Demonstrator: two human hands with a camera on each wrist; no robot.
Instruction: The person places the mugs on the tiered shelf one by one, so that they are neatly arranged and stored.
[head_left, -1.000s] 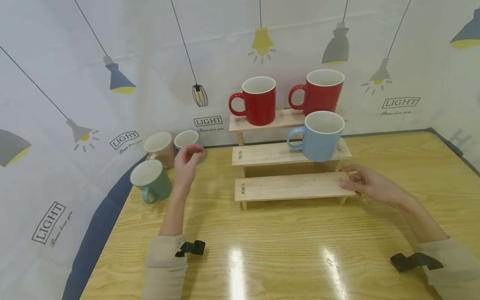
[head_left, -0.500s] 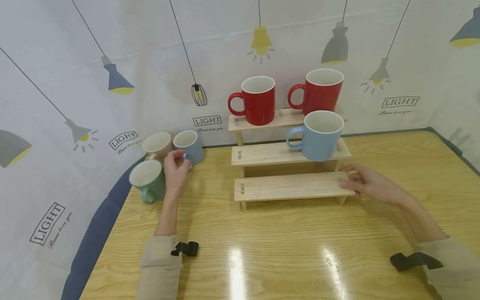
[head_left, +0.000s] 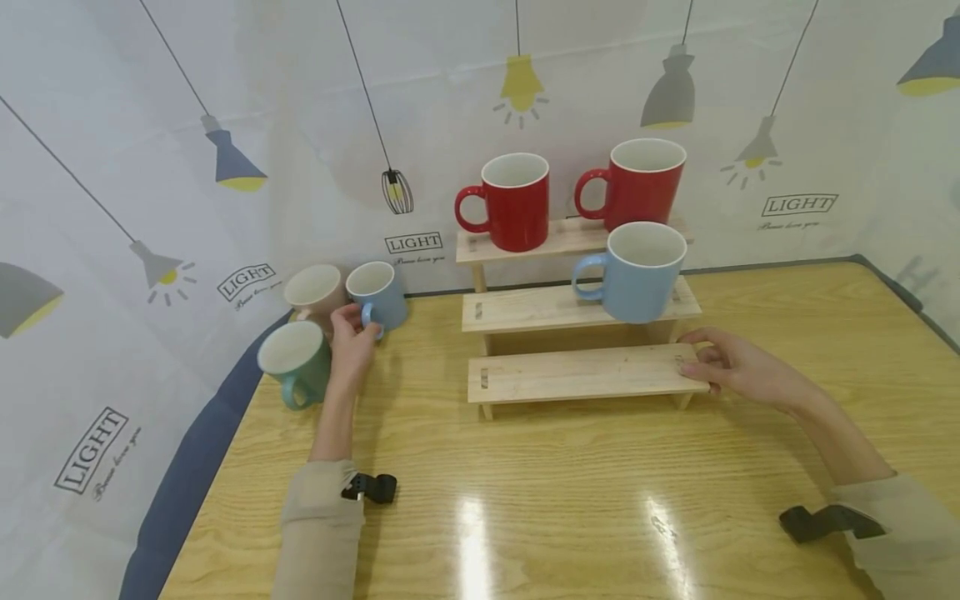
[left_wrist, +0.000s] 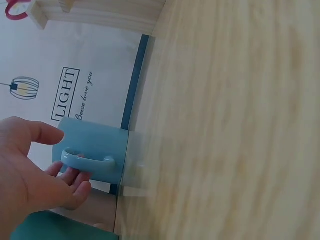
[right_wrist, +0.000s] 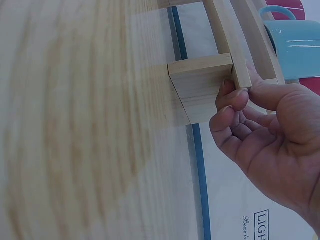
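Observation:
Beside the light blue mug (head_left: pixel 388 297) at the back left is my left hand (head_left: pixel 351 352). In the left wrist view, its fingertips are right at the handle (left_wrist: pixel 89 163), with the thumb spread apart on the other side. My right hand (head_left: pixel 738 367) grips the right end of the lowest board of a three-step wooden rack (head_left: pixel 577 375), thumb on top and fingers curled beneath. The rack bears two red mugs (head_left: pixel 519 204) (head_left: pixel 647 185) on its top step and another light blue mug (head_left: pixel 641 275) on its middle step.
A green mug (head_left: pixel 296 362) stands just left of my left hand, its handle towards me. Behind it is a beige-pink mug (head_left: pixel 315 287), partly hidden. A patterned cloth (head_left: pixel 300 183) hangs behind the wooden table (head_left: pixel 570 500).
My left hand has moved left and slightly down, from in front of the back-left blue mug to its handle. The right hand stays on the rack.

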